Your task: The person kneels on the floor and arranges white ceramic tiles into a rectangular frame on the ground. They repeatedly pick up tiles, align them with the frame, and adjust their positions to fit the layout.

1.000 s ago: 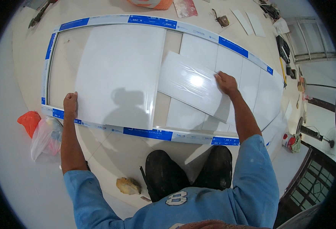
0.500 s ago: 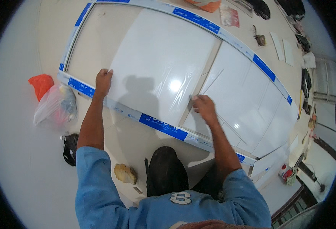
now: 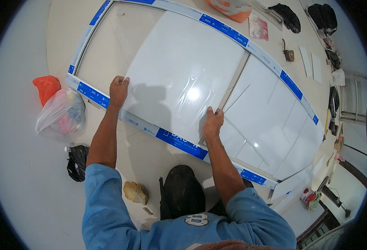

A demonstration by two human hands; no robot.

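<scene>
Grips one large white panel [image 3: 187, 54] with two hands: left hand [image 3: 119, 91] closed on its left edge, right hand [image 3: 212, 123] closed on its right edge, near the lower corner. Holds it inside the outline of one blue-and-white frame [image 3: 224, 28], with one wide gap at left and one narrow gap at right. Cannot tell whether raised or resting. Farther right, several white panels [image 3: 296, 118], too merged to count, with one smaller white panel [image 3: 250, 123] aslant on top. At left, one orange bag [image 3: 47, 88], one clear bag [image 3: 58, 114], one black bag [image 3: 77, 161]; lower down, one yellowish lump [image 3: 135, 193]. At upper right, two narrow white strips [image 3: 305, 62]. Differs from one second ago in the right hand: then on the smaller white panel, now on the large one. Keeps the left hand on the same edge.
</scene>
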